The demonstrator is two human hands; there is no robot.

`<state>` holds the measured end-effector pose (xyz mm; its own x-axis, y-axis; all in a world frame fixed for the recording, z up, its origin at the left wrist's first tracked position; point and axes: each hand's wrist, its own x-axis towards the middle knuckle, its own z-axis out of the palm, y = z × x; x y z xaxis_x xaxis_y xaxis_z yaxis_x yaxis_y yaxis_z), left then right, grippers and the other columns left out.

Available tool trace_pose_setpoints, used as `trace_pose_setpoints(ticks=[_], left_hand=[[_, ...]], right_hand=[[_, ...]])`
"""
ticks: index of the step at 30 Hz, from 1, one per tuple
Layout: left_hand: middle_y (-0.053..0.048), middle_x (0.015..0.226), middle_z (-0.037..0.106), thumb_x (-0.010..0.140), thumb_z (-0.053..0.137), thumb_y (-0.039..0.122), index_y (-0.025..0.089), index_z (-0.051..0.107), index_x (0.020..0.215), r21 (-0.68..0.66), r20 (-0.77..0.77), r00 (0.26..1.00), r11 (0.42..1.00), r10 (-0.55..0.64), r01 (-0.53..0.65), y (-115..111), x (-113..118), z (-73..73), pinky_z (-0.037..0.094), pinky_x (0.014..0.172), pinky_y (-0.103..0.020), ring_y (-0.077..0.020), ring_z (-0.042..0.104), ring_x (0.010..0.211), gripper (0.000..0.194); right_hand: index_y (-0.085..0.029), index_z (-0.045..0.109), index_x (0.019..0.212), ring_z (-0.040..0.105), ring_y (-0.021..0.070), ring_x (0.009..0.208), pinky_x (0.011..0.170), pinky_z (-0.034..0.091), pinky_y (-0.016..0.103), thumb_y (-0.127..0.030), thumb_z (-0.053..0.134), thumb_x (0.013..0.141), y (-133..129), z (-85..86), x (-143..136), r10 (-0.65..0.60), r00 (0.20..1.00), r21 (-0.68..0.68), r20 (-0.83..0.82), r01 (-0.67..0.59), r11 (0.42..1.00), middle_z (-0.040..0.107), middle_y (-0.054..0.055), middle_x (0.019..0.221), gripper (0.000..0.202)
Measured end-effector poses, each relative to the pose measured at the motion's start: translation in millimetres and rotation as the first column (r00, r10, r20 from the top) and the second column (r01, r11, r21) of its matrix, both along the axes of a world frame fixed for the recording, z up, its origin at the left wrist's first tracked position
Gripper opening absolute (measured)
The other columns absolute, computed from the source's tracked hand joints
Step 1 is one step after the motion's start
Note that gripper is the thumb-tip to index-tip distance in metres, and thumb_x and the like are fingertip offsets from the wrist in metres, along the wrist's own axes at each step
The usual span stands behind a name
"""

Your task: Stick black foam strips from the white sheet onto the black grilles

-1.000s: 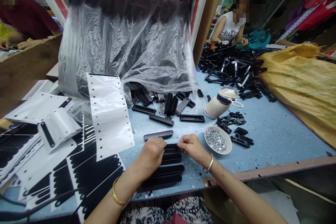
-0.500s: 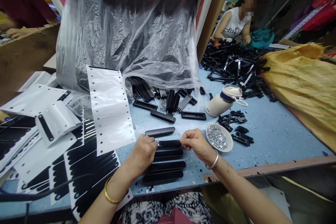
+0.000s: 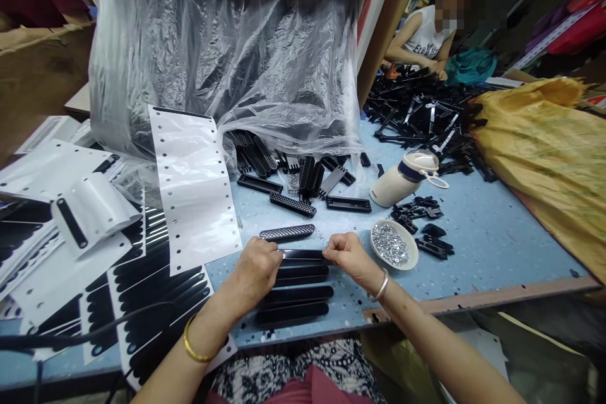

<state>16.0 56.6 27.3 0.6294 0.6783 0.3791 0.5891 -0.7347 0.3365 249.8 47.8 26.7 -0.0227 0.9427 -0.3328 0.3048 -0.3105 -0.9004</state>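
A black strip (image 3: pixel 305 255) is held by both ends.
In the head view, its left end is pinched by the left hand (image 3: pixel 255 268), its right end by the right hand (image 3: pixel 351 256); neither is nearer. It is held side to side, between a patterned bar (image 3: pixel 287 233) and three more strips (image 3: pixel 303 295).
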Motion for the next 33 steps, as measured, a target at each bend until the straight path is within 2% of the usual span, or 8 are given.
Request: trace_pose_setpoints(ticks=[11,19,22,24,27,29,31,33], left_hand=[[-0.004,0.061,0.057,0.087,0.041,0.003,0.015,0.061,0.063,-0.019,0.003,1.0,1.0,-0.013,0.013,0.3,0.0,-0.8,0.042,0.061,-0.032,-0.0166,0.05,0.059,0.034],[-0.005,0.064,0.058,0.087,0.04,0.003,0.014,0.059,0.062,-0.054,-0.054,0.999,0.999,-0.006,0.003,-1.1,-1.6,4.4,0.043,0.063,-0.033,-0.0172,0.051,0.062,0.034],[-0.005,0.064,0.059,0.087,0.04,0.004,0.015,0.058,0.061,-0.068,-0.078,0.997,0.998,-0.004,-0.001,0.4,-0.2,2.8,0.044,0.063,-0.033,-0.0173,0.053,0.061,0.033],[-0.006,0.064,0.06,0.086,0.041,0.006,0.015,0.058,0.06,-0.078,-0.06,0.998,0.997,0.016,-0.02,-0.7,0.1,5.6,0.046,0.064,-0.034,-0.0174,0.055,0.06,0.033],[-0.008,0.072,0.066,0.087,0.046,0.011,0.015,0.063,0.067,-0.07,0.061,0.995,0.994,0.083,-0.078,-11.3,-9.2,21.4,0.048,0.068,-0.034,-0.0185,0.061,0.067,0.026],[-0.009,0.078,0.069,0.087,0.049,0.015,0.016,0.066,0.077,-0.062,0.167,0.975,0.988,0.149,-0.14,-26.3,-26.7,37.2,0.049,0.071,-0.033,-0.0184,0.063,0.071,0.02],[-0.007,0.078,0.07,0.088,0.051,0.018,0.017,0.067,0.083,-0.054,0.255,0.934,0.968,0.251,-0.245,-48.8,-53.9,51.2,0.049,0.07,-0.029,-0.0166,0.064,0.071,0.017],[-0.004,0.071,0.069,0.088,0.053,0.019,0.017,0.067,0.08,-0.049,0.307,0.849,0.898,0.429,-0.437,-78.9,-87.8,57.2,0.048,0.064,-0.025,-0.0139,0.062,0.065,0.016]], right_hand=[[-0.019,0.045,0.045,0.034,0.0072,0.044,0.043,0.024,0.022,-0.02,0.058,0.059,5.7,-7.9,1.3,0.04,0.987,0.01,0.159,-0.042,0.999,0.04,-0.007,0.041,0.019],[-0.021,0.045,0.05,0.04,0.0102,0.039,0.041,0.028,0.024,-0.036,0.063,0.067,2.5,-4.8,14.4,0.034,0.977,-0.007,0.209,-0.033,0.999,0.043,-0.005,0.04,0.028],[-0.022,0.044,0.052,0.044,0.012,0.042,0.044,0.034,0.025,-0.039,0.057,0.076,-2.2,5.4,20.2,-0.028,0.962,0.097,0.27,0.002,0.995,0.044,-0.004,0.041,0.032],[-0.021,0.046,0.054,0.047,0.0131,0.045,0.047,0.037,0.026,-0.039,0.051,0.084,-11.1,15.3,17.3,-0.032,0.943,0.221,0.33,-0.045,0.974,0.047,-0.002,0.044,0.035],[-0.02,0.062,0.077,0.057,0.0171,0.055,0.054,0.045,0.03,-0.033,0.047,0.09,-36.3,25.6,-9.1,0.034,0.923,0.452,0.384,-0.22,0.864,0.06,0.003,0.059,0.024],[-0.02,0.064,0.101,0.063,0.021,0.069,0.064,0.051,0.034,-0.022,0.05,0.089,-57.1,26.2,-42.5,0.121,0.911,0.617,0.394,-0.359,0.701,0.068,0.007,0.078,0.019],[-0.021,0.059,0.116,0.065,0.0233,0.082,0.075,0.053,0.039,-0.009,0.046,0.085,-76.8,23.1,-84.1,0.317,0.852,0.701,0.417,-0.523,0.485,0.07,0.01,0.094,0.036],[-0.018,0.055,0.123,0.061,0.0281,0.103,0.086,0.051,0.045,-0.005,0.046,0.081,-92.3,16.9,-127.4,0.438,0.756,0.713,0.487,-0.634,0.3,0.067,0.014,0.11,0.046]])
